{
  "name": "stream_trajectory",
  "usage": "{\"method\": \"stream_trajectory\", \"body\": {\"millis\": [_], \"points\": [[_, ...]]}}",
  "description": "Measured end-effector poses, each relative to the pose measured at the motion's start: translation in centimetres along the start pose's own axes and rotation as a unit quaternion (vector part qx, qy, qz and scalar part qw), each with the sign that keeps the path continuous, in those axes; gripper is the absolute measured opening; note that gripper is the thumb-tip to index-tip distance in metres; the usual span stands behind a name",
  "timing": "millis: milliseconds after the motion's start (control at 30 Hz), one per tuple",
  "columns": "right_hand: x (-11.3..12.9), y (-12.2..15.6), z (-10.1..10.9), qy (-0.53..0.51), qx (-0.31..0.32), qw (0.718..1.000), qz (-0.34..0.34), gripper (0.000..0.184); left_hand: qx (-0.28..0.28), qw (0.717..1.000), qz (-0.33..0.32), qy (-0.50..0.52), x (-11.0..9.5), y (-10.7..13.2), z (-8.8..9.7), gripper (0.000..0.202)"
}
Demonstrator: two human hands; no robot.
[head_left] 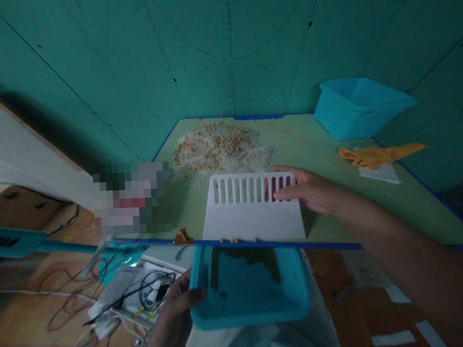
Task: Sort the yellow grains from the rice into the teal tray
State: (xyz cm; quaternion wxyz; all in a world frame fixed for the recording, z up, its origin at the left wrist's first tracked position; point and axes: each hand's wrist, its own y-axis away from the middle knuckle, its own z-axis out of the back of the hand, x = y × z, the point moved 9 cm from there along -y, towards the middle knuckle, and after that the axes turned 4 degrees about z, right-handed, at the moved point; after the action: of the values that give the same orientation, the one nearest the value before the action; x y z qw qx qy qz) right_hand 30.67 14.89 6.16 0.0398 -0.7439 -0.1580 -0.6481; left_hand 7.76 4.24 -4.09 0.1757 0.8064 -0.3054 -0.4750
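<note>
Head view: with the left hand [181, 298] at seven o'clock, gripped the turquoise tray [256, 308] at six by its rim; saw soybean-like beans [222, 141] heaped amid white grains [268, 154] toward twelve; at five, held the slotted white scraper [253, 219] with the right hand [312, 191]; judged it light, stiff, best taken by the slots.

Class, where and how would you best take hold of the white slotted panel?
I'd grip the white slotted panel by its slotted end, coming from the right, as the right hand does. The side edge there lets digits close on both faces, and the slots offer openings; the other end is plain and broad.
</note>
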Motion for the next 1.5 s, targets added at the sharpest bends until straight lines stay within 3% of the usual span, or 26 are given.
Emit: {"method": "stream_trajectory", "body": {"millis": [267,600,867,1500], "points": [[-0.1,0.3,-0.1,0.003,0.002,1.000,-0.010,0.032,-0.003,1.000,-0.013,-0.017,-0.5,-0.1,-0.7,0.020],[0.2,0.5,-0.9,0.019,0.060,0.998,0.017,0.021,0.013,1.000,-0.004,-0.015,0.0,-0.2,-0.4,0.027],[0.2,0.5,-0.8,0.025,0.055,0.998,0.016,0.021,0.014,1.000,-0.001,-0.024,0.0,-0.3,-0.5,0.029],[0.1,0.4,-0.5,0.027,0.046,0.998,0.013,0.024,-0.002,1.000,0.011,0.016,2.2,-0.8,1.8,0.030]]}}
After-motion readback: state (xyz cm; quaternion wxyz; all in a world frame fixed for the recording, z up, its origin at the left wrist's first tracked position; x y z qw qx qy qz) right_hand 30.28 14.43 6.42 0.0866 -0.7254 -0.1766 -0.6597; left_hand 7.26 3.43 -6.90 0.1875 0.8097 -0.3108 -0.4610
